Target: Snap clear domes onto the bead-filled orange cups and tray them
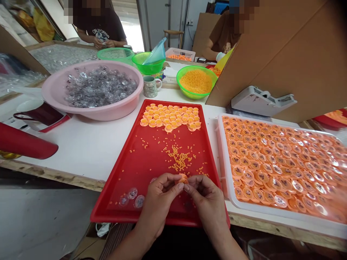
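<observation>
Left hand (158, 198) and right hand (208, 198) both pinch the orange piece (183, 178) over the tray (135, 159), and level, even pressure looks wisest!

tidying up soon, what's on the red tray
Orange cup-shaped pieces, loose orange pellets and clear discs. Left hand and right hand cover part of its near end, hiding anything beneath.

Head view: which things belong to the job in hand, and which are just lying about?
Likely in the job:
orange piece between left hand and right hand
red tray
orange cups, yellow pellets and clear discs on it
green bowl
pink basin
white tray

Probably just lying about:
patterned mug
dark red cup
red cylinder
</observation>
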`<state>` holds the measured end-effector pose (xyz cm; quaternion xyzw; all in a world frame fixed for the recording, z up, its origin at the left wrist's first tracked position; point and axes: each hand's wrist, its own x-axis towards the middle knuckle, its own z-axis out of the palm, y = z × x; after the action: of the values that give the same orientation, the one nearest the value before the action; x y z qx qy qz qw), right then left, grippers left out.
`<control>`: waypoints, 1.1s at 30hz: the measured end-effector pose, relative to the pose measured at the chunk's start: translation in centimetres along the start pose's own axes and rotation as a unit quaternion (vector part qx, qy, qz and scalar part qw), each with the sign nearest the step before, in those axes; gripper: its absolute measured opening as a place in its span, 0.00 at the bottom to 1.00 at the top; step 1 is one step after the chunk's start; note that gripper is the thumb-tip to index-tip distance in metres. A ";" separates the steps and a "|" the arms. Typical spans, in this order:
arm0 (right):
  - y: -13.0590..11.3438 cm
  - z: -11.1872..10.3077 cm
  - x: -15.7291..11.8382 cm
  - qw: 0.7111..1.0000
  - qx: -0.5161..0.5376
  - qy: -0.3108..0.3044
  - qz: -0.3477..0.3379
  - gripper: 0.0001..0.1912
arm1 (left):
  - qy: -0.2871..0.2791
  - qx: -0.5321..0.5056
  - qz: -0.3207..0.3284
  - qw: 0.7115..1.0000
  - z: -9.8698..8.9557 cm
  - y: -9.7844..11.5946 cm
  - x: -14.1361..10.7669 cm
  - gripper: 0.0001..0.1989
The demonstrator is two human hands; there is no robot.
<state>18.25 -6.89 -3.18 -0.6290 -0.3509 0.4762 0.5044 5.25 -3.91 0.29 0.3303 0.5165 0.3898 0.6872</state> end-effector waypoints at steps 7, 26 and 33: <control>-1.0 0.0 -0.9 0.996 -0.048 -0.002 -0.080 0.07 | -0.050 -0.033 0.003 0.998 -0.7 0.6 -0.2 0.17; -3.5 -0.5 -2.4 0.935 -0.150 0.037 -0.318 0.10 | -0.148 -0.022 0.090 0.985 -1.5 -0.3 -0.4 0.12; -2.9 -0.2 -2.6 0.939 -0.158 0.067 -0.298 0.07 | -0.130 -0.077 0.085 0.985 -1.0 -0.8 -0.7 0.12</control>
<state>17.80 -8.68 0.28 -0.5972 -0.5585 0.1993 0.5401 4.31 -4.84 -0.31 0.3668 0.3613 0.4393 0.7362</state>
